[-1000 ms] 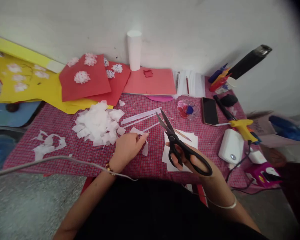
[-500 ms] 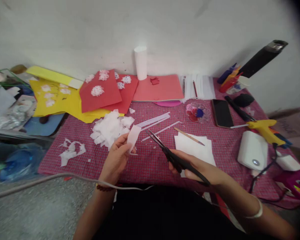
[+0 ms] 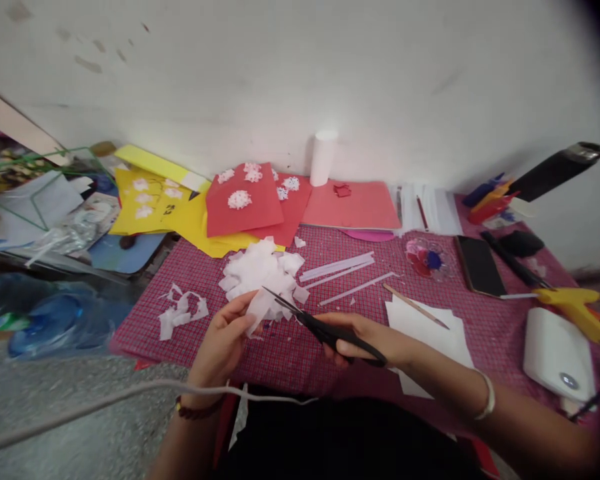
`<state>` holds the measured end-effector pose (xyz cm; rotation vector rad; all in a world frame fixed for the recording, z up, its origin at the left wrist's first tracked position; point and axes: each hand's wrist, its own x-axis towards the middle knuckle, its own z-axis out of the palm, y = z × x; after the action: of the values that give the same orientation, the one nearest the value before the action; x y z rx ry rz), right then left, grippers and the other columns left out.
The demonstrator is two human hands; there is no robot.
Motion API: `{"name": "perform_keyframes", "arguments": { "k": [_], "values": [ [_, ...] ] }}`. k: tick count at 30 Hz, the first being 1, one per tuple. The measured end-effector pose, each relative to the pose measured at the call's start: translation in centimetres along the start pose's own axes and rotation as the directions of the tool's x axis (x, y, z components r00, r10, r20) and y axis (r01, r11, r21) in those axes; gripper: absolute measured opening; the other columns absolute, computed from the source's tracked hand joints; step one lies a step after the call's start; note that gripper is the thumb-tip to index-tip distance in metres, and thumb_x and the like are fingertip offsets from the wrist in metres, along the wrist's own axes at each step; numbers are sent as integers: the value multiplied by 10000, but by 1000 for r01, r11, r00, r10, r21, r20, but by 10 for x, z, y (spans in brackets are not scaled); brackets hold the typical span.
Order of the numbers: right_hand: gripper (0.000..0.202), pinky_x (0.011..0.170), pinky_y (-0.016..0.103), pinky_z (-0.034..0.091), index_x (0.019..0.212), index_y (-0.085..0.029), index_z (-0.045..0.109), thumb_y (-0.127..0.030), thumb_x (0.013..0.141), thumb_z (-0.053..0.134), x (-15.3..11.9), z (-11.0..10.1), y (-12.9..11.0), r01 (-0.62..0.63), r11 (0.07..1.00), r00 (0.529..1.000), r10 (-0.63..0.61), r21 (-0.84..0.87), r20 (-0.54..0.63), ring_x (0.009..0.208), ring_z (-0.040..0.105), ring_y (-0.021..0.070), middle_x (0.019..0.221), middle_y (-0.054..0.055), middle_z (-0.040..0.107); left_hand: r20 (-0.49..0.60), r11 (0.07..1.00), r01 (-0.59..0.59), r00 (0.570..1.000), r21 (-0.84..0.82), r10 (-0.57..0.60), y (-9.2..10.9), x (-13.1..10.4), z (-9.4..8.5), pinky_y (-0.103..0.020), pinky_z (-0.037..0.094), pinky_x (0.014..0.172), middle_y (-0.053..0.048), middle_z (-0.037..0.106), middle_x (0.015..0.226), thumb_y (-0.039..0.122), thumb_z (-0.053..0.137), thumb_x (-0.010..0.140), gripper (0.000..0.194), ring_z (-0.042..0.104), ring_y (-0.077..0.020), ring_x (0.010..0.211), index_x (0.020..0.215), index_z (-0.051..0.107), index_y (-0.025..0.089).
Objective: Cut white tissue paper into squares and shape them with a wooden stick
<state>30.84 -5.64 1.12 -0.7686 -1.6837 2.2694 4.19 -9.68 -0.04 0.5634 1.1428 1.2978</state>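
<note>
Between thumb and fingers, my left hand (image 3: 225,340) pinches a small piece of white tissue paper (image 3: 260,310). My right hand (image 3: 363,339) grips black-handled scissors (image 3: 313,323), whose blades point left and reach the paper's upper right part. Whether the blades are cutting it I cannot tell. Just behind the held piece lies a heap of white tissue pieces (image 3: 253,270) on the checked tablecloth (image 3: 290,363). Torn tissue scraps (image 3: 180,312) lie to the left of my left hand.
Pale strips (image 3: 337,268), white sheets (image 3: 430,327) and a wooden stick (image 3: 415,305) lie to the right. Beyond are a phone (image 3: 479,265), a yellow glue gun (image 3: 570,303) and a white device (image 3: 559,353). Red cards (image 3: 245,213) lie at the back. A cable (image 3: 145,387) crosses in front.
The scissors have moved left, and their blades now overlap the tissue paper, which was apart from them before. The view has shifted, so the table sits lower and further right.
</note>
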Motion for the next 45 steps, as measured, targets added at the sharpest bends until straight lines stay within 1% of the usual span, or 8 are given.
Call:
{"name": "perform_keyframes", "arguments": {
  "k": [7,13,17,21,27,30,35,45],
  "values": [
    [776,572,213,443,1361,-162,501,-646,777,664,22,-3,1,-39,999,999,39,17,-21,643,535,82,843,7,529,-65,998,29,998,49,-26,4,9,-3,-208,479,554,-49,734,820,190,800,558,349,612,-131,654,905,777,164],
    [748,526,196,400,1334,-172,521,-594,751,723,33,-5,4,-65,995,995,71,76,-67,580,488,55,817,-8,535,-40,1000,22,999,-5,-22,5,19,-6,-206,462,484,22,645,657,250,792,626,252,540,-85,479,837,683,167],
    [679,496,190,382,1296,-178,541,-541,758,742,37,-7,5,-76,992,990,87,100,-112,542,470,48,784,-25,526,30,986,163,986,-19,-163,5,22,-13,-177,329,352,60,536,520,339,764,690,264,426,-73,368,827,602,182],
    [642,441,179,326,1310,-173,511,-533,810,693,40,-12,8,-116,990,985,126,86,-122,481,446,41,740,-39,507,61,974,225,972,41,-227,4,25,-19,-149,224,349,51,516,494,328,777,680,286,340,-30,357,674,546,160],
    [646,651,254,399,1265,-147,500,-608,833,632,40,-21,-3,-22,1000,999,21,12,47,740,482,108,905,28,516,-86,997,69,994,21,-67,4,31,-19,-179,406,487,-23,680,681,285,791,626,222,535,-79,527,694,631,147],
    [677,691,276,383,1324,-148,458,-605,849,615,39,-25,-6,-43,999,990,43,-5,135,779,463,127,911,31,498,-150,1000,6,989,-16,-9,4,35,-18,-219,469,581,-29,712,746,270,784,631,187,583,-104,592,703,650,162],
    [698,676,269,365,1367,-160,426,-576,846,636,43,-25,-4,-88,995,984,95,-55,150,768,441,123,910,26,485,-86,999,10,996,49,-6,3,35,-16,-203,410,551,10,607,587,277,743,679,160,524,-91,545,652,635,163],
    [635,616,240,383,1299,-170,502,-551,822,677,53,-23,-4,-77,997,992,80,-33,96,723,446,104,867,9,495,-41,994,55,998,95,-52,-4,36,-9,-196,378,530,26,538,588,251,726,678,145,469,-75,533,636,615,168]
  ]
}}
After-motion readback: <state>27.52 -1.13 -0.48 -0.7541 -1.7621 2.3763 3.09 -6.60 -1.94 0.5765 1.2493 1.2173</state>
